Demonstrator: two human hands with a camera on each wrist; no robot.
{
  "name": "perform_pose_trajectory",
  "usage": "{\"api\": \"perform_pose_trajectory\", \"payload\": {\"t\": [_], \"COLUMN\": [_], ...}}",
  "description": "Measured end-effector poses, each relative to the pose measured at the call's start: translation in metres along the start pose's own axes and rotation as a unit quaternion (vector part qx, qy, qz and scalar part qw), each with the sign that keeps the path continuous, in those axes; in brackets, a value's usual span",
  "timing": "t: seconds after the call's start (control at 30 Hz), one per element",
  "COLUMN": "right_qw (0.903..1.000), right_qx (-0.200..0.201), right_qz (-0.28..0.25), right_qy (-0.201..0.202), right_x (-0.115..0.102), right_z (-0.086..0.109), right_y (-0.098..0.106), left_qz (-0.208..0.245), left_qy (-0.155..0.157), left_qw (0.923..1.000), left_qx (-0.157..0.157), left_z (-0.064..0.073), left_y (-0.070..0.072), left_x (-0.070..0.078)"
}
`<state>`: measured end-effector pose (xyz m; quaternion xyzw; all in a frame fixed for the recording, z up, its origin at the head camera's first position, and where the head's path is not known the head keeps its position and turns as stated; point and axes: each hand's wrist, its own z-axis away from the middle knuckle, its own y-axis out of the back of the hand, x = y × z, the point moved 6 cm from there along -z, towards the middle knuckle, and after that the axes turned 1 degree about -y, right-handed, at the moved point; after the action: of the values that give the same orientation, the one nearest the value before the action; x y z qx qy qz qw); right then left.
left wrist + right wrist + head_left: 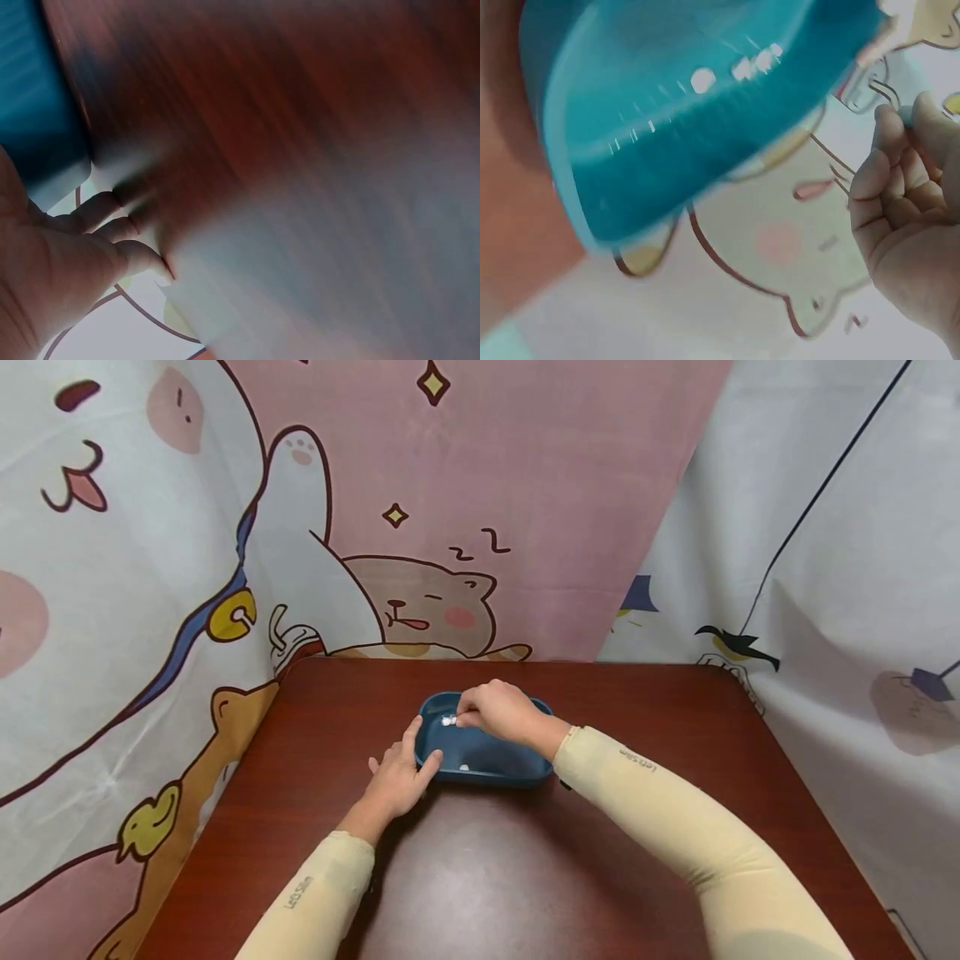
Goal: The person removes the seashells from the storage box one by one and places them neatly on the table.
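Observation:
A dark blue oblong tray [487,777] stands on the table, with small round white pieces lying in it. One white piece [464,767] is near the front wall, and others [448,721] sit close together by my right fingertips. Over the tray, my right hand [504,710] has thumb and index finger pinched together. In the right wrist view a small pale thing [906,115] shows between those fingertips; its kind I cannot tell. My left hand [396,781] rests at the tray's left end, index finger and thumb at the rim, its other fingers reaching down beside the tray.
The reddish-brown wooden table [637,877] extends around the tray on all sides. Cloth printed with cartoon animals [435,602] hangs behind the table and along both its sides. Pale sleeves [637,802] cover both forearms.

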<state>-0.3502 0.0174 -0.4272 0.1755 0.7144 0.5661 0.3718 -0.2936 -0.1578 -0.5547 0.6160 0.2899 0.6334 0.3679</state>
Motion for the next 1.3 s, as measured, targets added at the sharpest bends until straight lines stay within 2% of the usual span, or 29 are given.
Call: {"api": "perform_pose_trajectory", "payload": {"t": [0.13,0.23,0.37,0.47,0.6,0.73,0.93,1.3], "right_qw": [0.9990,0.9960,0.9906,0.9852,0.9809,0.9794,0.9772,0.9759], "right_qx": [0.033,0.071,0.103,0.101,0.074,0.054,0.042,0.011], "right_qz": [0.024,0.054,0.065,0.058,0.060,0.085,0.094,0.121], "right_qy": [0.020,0.009,-0.062,-0.126,-0.170,-0.175,-0.186,-0.182], "right_x": [-0.004,0.002,0.029,0.056,0.081,0.092,0.099,0.103], "right_z": [-0.003,-0.013,-0.032,-0.044,-0.054,-0.063,-0.070,-0.077], "right_y": [0.038,0.072,0.111,0.124,0.125,0.121,0.117,0.105], "left_qz": [-0.002,-0.003,-0.005,-0.006,-0.007,-0.008,-0.010,-0.013], "left_qy": [-0.001,0.001,-0.001,-0.003,-0.002,0.001,0.002,0.003], "left_qw": [1.0000,1.0000,1.0000,1.0000,1.0000,1.0000,0.9999,0.9999], "left_qx": [0.005,0.005,0.001,-0.003,-0.006,-0.003,0.002,0.004], "left_z": [0.000,0.001,0.001,0.000,-0.001,-0.002,-0.005,-0.004], "left_y": [0.002,0.003,0.002,0.000,-0.002,0.000,0.006,0.003], "left_x": [-0.002,0.000,0.004,0.005,0.004,0.001,0.000,-0.002]}}
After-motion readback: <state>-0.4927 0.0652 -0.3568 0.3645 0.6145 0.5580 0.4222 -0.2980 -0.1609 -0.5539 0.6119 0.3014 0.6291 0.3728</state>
